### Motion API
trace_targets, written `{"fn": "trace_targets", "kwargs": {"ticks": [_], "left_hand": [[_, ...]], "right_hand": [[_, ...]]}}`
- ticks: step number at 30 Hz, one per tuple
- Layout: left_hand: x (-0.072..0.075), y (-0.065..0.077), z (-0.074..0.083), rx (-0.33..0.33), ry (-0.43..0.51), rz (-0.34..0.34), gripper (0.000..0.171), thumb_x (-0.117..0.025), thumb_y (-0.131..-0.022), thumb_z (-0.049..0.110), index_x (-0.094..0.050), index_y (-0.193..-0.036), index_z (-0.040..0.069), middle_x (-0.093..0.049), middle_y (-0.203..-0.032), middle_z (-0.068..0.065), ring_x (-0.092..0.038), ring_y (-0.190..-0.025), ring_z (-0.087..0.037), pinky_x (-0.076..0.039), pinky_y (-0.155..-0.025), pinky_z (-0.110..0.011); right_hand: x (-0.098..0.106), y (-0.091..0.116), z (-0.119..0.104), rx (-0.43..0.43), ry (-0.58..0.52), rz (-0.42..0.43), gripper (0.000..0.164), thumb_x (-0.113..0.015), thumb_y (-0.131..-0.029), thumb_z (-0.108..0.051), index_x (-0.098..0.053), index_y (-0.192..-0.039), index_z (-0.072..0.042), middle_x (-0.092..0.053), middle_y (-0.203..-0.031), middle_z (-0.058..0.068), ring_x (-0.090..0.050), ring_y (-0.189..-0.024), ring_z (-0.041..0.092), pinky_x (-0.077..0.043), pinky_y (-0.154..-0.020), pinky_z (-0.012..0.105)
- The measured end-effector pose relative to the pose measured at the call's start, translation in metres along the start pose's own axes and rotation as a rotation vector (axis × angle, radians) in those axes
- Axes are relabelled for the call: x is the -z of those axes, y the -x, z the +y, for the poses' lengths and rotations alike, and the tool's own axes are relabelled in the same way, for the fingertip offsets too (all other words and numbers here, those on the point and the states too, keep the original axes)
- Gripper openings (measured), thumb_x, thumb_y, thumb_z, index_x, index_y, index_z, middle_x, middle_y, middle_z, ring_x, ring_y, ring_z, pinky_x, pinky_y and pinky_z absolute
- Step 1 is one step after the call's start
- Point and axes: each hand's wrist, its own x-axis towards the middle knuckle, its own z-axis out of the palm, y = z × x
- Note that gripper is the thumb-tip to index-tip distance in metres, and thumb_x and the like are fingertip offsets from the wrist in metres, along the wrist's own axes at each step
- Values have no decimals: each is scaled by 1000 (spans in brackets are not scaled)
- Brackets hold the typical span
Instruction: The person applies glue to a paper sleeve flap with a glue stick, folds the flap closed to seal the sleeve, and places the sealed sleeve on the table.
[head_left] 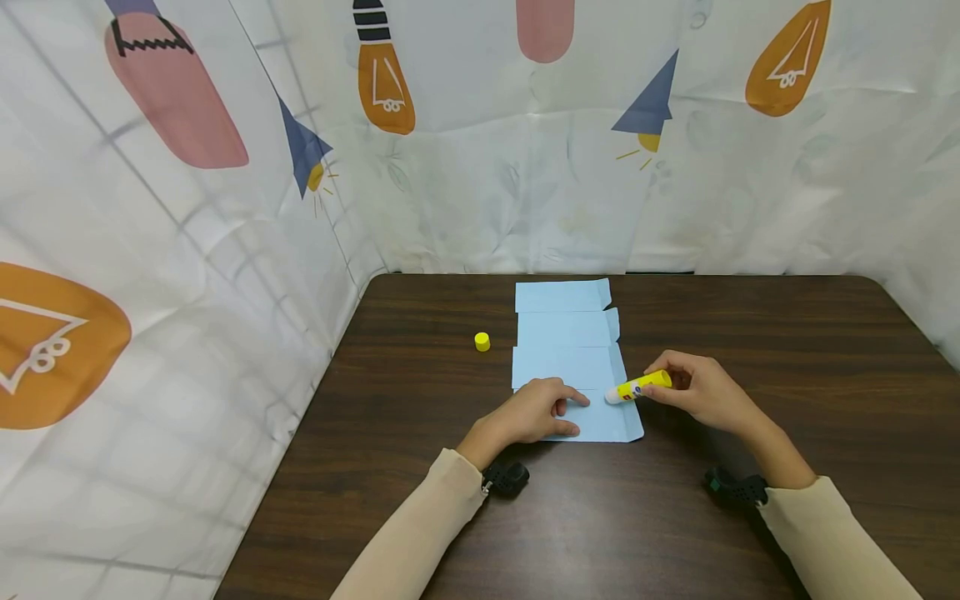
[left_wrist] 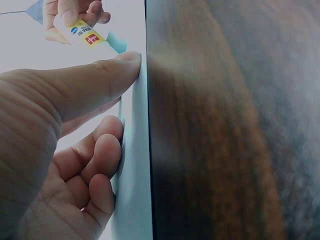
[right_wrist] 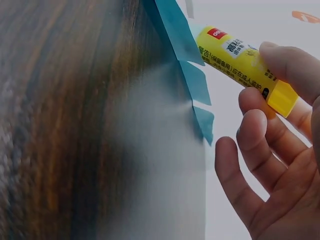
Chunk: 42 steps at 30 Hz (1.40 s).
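A light blue sheet of card [head_left: 566,367], creased across into panels with small flaps along its right side, lies flat on the table. My left hand [head_left: 531,411] rests on its near panel, thumb and index finger stretched over the card, the other fingers bent under. My right hand [head_left: 701,390] pinches a yellow glue stick [head_left: 651,381] near its base, between thumb and fingers. Its white tip points left and down at the near panel's right part; whether it touches I cannot tell. The right wrist view shows the glue stick [right_wrist: 240,62] beside the card's flaps [right_wrist: 195,82].
A yellow cap [head_left: 482,342] stands on the dark wooden table [head_left: 420,400], left of the card. Behind the table and along its left side hangs a white printed curtain [head_left: 480,200]. Each wrist wears a black camera strap.
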Motion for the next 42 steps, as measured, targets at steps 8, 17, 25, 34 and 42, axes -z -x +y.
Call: {"fn": "trace_targets", "kwargs": {"ticks": [8,17,25,34,42], "left_hand": [[1,0,1,-2,7,3,42,-80,-90,27,-71,-131,19,-53,-79,5,-44,-67,-6,-37,-61,-17],[1,0,1,0,4,0,43,-80,-90,27,-71,-132,19,-53,-80,5,-43,-67,-6,-36,-61,-17],[0,0,1,9,9,1,43,-80,-90,28,-71,-131,21,-53,-80,5,-44,-68,-6,-37,-62,-17],[0,0,0,4,1,3,43,-80,-90,27,-71,-131,20,-55,-82,4,-45,-69,-6,-37,-63,-16],[0,0,0,-1,8,1,42,-80,-91,27,-71,-131,19,-53,-80,5,-44,-68,-6,-37,-62,-17]], "right_hand": [[-2,0,-1,6,-32,-30,12,-79,-91,-23,-71,-100,-19,-64,-89,2,-53,-72,15,-45,-60,24],[1,1,-4,2,-106,-143,13,-80,-90,-24,-72,-98,-21,-66,-92,1,-57,-76,16,-50,-64,24],[7,3,-2,15,-186,-247,11,-80,-90,-20,-72,-98,-19,-69,-92,3,-60,-75,16,-51,-63,25],[13,4,0,24,-168,-255,10,-78,-91,-19,-71,-98,-18,-67,-90,3,-59,-74,14,-50,-62,25],[11,4,-1,5,-60,-121,12,-79,-91,-22,-71,-98,-21,-63,-89,2,-53,-74,14,-45,-62,24]]}}
